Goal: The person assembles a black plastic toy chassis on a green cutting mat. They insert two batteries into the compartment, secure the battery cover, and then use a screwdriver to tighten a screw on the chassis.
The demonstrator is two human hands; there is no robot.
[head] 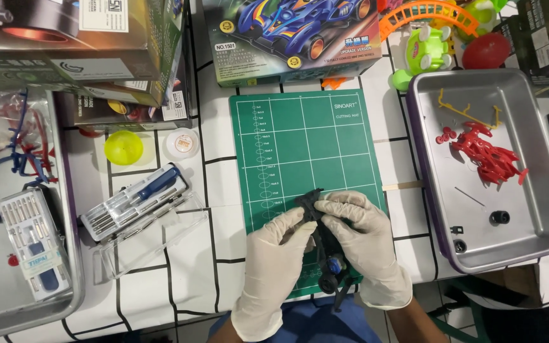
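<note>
I see both gloved hands meeting over the lower edge of the green cutting mat (pixel 306 146), at about six o'clock in my view. My left hand (pixel 274 254) pinches the near side of a black toy car frame (pixel 323 248) between thumb and fingers, while my right hand (pixel 363 238) closes on its far side, fingertips curled over the top end. I judge this two-sided grip steadies the frame for close work above the mat, which spares the desk (pixel 214 184). The frame's lower end, with a blue part and a dark wheel, hangs past the mat toward me. At three o'clock sits a metal tray (pixel 548 209) holding a red car body (pixel 487 152) and small loose parts, likely kept there so nothing rolls off. At nine o'clock lies an open screwdriver case (pixel 138 206), within easy reach. A toy car box (pixel 290 38) stands at twelve o'clock.
</note>
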